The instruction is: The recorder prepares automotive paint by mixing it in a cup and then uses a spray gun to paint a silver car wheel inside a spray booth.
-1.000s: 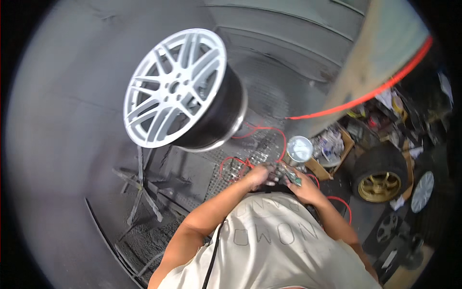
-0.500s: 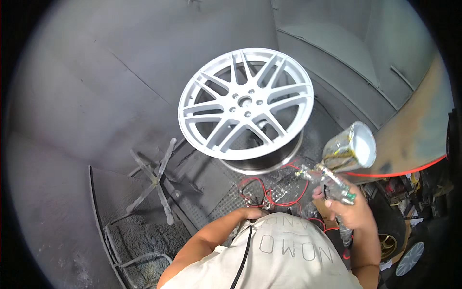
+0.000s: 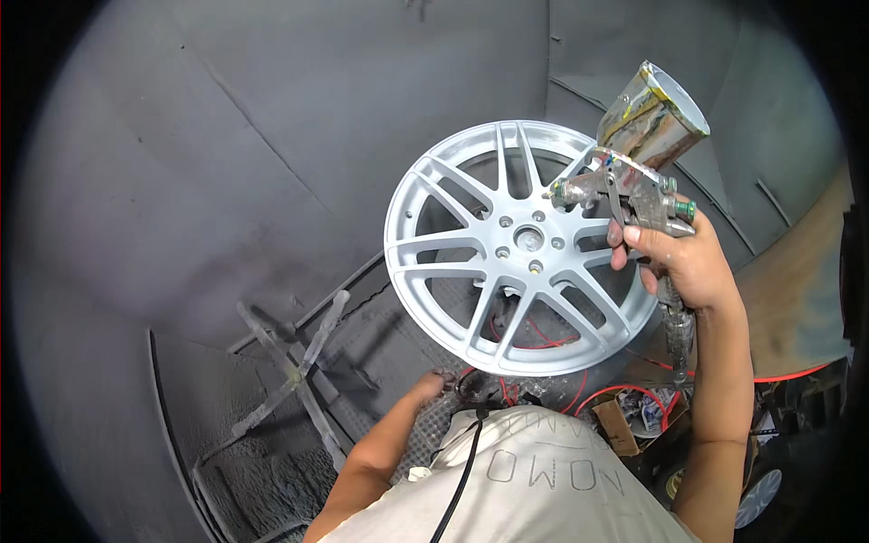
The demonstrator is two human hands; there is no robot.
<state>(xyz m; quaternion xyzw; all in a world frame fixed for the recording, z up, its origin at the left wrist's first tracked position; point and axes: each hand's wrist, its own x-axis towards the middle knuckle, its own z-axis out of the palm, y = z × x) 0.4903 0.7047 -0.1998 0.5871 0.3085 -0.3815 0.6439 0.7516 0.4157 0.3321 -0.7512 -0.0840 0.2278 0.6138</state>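
Observation:
A white multi-spoke car wheel rim point(image 3: 520, 271) lies face up in front of me, held above the floor. My right hand point(image 3: 692, 264) is closed around the handle of a spray gun point(image 3: 641, 192), its fingers near the trigger. The gun's nozzle points left over the spokes beside the hub and overlaps the wheel's right side in view. A paint-streaked cup point(image 3: 650, 122) sits tilted on top of the gun. My left hand point(image 3: 433, 385) is low by the wheel's near-left edge, fingers curled; whether it holds anything is hidden.
A grey-coated cross-shaped stand point(image 3: 297, 376) is at the left. Grey sheet walls point(image 3: 272, 109) curve around the wheel. A red hose point(image 3: 625, 389) loops under the wheel, past an open cardboard box point(image 3: 625, 425). Another wheel point(image 3: 759, 498) lies at lower right.
My right hand has raised the spray gun up and leftward, over the wheel's right side. My left hand has moved out from beside my shirt. The view has shifted, so the wheel appears lower and farther right.

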